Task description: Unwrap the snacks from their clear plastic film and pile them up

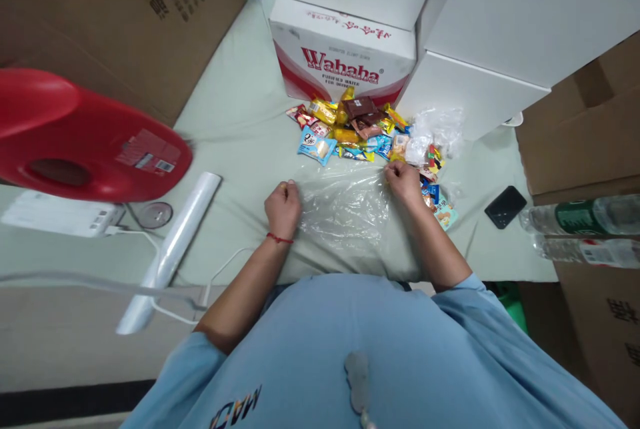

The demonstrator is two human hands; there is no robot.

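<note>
Head cam: one clear plastic bag [345,209] lies flat on the worktop [235,129]. The left hand [283,208] and right hand [403,181] each have their fingers pinched shut on its far edge. Can't tell what's inside. Just beyond it there's one pile of snack packets [360,129], too jumbled to count, and two water bottles [575,217] off right.

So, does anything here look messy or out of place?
Mostly the snack packets: they lie in a loose heap on the cloth by the Wahaha box, not in the clear bag that the left hand and right hand hold. Two water bottles lie on their sides.
</note>
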